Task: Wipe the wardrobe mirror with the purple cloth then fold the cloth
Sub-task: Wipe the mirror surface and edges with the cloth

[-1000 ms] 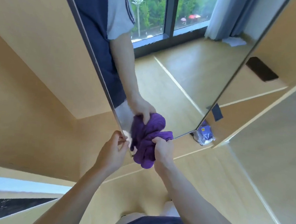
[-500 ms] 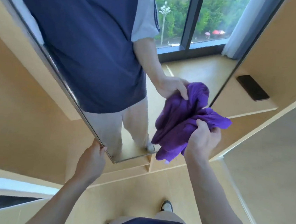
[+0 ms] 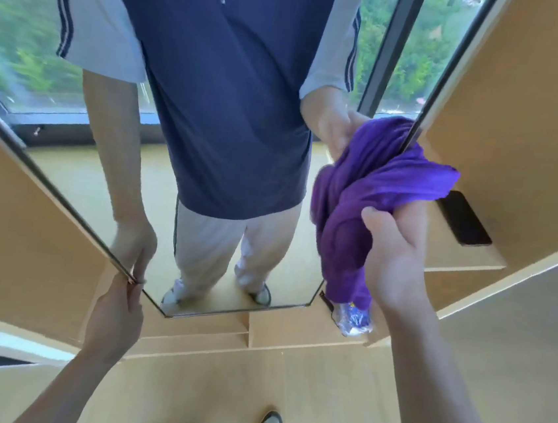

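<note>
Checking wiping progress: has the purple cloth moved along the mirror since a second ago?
Yes. The purple cloth went from the mirror's bottom corner up its right edge.

cloth (image 3: 369, 193) solid deep purple. wardrobe panels (image 3: 523, 99) pale honey wood. shirt in mirror (image 3: 227, 102) navy body, light grey sleeves, dark stripes down sleeve. trousers (image 3: 212, 242) pale grey, dark side stripe. phone (image 3: 464, 218) on right shelf black.

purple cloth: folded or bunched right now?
Bunched, not folded. The purple cloth is a crumpled wad gripped by the right hand, pressed against the right edge of the wardrobe mirror, loose ends flaring and hanging.
</note>
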The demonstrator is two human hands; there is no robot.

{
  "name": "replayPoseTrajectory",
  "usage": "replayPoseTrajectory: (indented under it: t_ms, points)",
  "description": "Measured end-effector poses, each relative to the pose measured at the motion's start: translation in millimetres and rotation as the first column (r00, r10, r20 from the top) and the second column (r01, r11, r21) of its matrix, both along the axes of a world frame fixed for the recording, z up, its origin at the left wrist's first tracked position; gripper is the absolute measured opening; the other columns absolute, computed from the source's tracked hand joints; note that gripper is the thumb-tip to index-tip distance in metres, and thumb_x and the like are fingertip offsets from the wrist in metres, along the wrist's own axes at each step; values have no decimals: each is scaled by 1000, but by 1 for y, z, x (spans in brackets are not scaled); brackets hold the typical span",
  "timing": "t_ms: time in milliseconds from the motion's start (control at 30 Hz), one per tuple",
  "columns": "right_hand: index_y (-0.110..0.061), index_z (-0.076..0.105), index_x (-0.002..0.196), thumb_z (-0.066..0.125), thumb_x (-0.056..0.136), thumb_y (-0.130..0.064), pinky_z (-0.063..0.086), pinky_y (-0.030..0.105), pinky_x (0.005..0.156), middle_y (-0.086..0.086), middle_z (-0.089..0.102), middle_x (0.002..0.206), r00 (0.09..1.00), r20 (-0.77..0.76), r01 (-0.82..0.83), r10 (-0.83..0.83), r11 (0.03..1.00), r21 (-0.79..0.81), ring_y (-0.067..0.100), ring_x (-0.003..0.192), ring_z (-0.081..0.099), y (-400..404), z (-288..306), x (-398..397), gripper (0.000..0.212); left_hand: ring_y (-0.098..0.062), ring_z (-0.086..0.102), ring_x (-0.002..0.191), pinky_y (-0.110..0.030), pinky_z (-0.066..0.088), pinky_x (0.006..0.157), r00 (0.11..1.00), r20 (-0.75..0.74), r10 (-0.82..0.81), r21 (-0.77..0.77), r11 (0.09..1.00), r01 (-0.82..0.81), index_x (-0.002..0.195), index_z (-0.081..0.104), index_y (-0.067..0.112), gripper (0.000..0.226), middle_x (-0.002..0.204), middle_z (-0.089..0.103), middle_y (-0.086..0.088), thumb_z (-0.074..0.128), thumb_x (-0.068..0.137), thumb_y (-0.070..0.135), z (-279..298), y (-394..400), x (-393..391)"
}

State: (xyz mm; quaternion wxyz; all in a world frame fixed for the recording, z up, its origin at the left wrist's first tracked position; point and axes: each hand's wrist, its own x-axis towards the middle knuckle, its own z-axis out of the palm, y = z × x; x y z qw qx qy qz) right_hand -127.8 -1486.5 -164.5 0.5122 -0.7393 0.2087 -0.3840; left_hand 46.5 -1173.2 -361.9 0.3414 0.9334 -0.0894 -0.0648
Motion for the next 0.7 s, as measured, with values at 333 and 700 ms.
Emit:
replayPoseTrajectory:
  t_ms: [333, 700]
  points:
    - [-24, 42, 56, 62, 91, -30, 32, 9, 49, -13, 50, 51, 975, -193, 54, -110, 960, -275, 2, 51, 45, -48, -7, -5, 40, -45, 68, 78, -51, 52, 74, 1000, -3, 23, 87, 996, -23, 121, 53, 6, 21, 107, 72, -19, 44, 103, 9, 16, -9, -5]
    - [-16, 52, 71, 50, 97, -23, 38, 25, 49, -4, 53, 52, 935, -336, 94, -112, 993, -69, 7, 52, 50, -21, -104, -6, 27, -45, 67, 81, -51, 50, 78, 1000, -20, 16, 190, 982, -12, 128, 50, 4, 26, 106, 71, -20, 41, 104, 8, 21, -18, 5]
